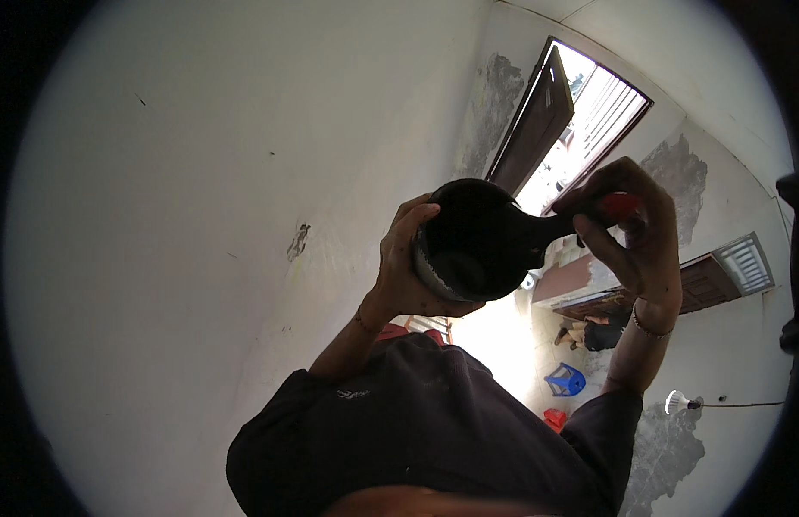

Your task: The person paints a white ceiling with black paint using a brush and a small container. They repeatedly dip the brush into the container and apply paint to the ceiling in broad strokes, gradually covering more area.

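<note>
A black pan [481,237] with a round, deep, dark bowl and a handle [550,228] is held up in front of my chest. My left hand [408,267] is closed around the bowl's left side, with the thumb over the rim and the fingers beneath. At the right, my right hand [641,233] grips the handle, its fingers curled and the thumb pressed against it. A red part [622,205] shows between those fingers, probably the handle's end. The inside of the bowl is too dark to make out.
A pale wall [175,215] fills the left. Beyond my hands are an open door [537,121], a blue plastic stool [565,379], a red object [555,420] and a person [599,334] in dark clothing. A light bulb [678,402] hangs at the right.
</note>
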Motion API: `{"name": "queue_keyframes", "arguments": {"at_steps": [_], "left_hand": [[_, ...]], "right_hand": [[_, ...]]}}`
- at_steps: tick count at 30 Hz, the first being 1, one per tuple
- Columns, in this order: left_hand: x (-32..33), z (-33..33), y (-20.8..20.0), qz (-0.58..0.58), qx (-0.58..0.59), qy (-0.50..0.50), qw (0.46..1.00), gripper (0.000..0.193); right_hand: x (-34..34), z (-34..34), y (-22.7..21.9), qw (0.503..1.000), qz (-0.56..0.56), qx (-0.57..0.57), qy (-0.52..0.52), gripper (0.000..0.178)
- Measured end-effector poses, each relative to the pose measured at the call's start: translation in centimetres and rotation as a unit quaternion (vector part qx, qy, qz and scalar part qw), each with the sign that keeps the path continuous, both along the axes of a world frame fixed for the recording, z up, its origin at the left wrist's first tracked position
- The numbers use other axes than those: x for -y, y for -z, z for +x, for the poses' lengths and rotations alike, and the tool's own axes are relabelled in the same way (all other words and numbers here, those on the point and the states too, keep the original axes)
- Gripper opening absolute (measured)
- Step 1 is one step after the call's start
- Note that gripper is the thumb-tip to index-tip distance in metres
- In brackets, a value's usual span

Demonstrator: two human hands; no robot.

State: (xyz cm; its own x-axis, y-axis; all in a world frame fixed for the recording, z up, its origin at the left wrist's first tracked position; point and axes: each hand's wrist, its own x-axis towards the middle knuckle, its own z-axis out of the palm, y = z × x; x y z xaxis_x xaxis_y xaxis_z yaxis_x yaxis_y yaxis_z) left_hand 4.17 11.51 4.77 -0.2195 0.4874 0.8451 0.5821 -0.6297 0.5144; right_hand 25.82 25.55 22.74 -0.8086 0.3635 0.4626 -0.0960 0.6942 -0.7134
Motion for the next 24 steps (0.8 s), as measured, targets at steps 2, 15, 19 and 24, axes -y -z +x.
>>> {"name": "queue_keyframes", "arguments": {"at_steps": [2, 15, 19, 24], "left_hand": [[-0.4, 0.5, -0.3, 0.017, 0.009, -0.002, 1.000, 0.120], [-1.0, -0.3, -0.5, 0.012, -0.034, -0.034, 0.999, 0.114], [-1.1, -0.4, -0.3, -0.006, -0.051, -0.037, 0.998, 0.112], [-1.1, -0.6, -0.6, 0.011, -0.032, -0.023, 0.999, 0.114]], "right_hand": [[0.7, -0.2, 0.5, 0.998, -0.031, -0.037, 0.033, 0.024], [1.4, -1.6, 2.1, 0.998, -0.016, -0.020, 0.065, 0.023], [1.9, -1.8, 1.9, 0.994, 0.067, 0.018, 0.079, 0.016], [2.2, -2.4, 1.3, 0.988, 0.129, 0.063, 0.061, 0.012]]}}
